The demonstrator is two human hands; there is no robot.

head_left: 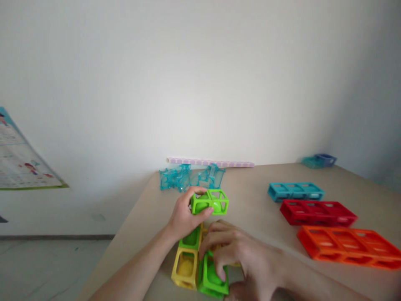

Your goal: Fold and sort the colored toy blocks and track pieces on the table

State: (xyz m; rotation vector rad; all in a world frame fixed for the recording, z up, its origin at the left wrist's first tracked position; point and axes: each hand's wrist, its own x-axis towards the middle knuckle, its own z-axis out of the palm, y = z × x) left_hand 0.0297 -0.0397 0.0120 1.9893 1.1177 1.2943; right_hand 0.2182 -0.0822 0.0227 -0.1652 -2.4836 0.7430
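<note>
My left hand (187, 212) grips a bright green two-cell open-frame block (223, 202) with round green shapes inside, holding it above the table. Below it my right hand (241, 251) curls over a green open-frame cube (213, 281), a finger reaching down to it. Beside that cube stands a yellow open-frame cube (185, 269) with a yellow ball inside. A further green cube (190, 238) sits behind the yellow one. More yellow pieces show partly under my right hand, which hides most of them.
On the right lie three-cell frames in teal (296, 191), red (318, 213) and orange (349, 246). Clear teal pieces (175, 177) and a long lilac strip (209, 162) rest by the wall. A dark blue piece (326, 159) stands at the back right corner. The table's left edge is near my left forearm.
</note>
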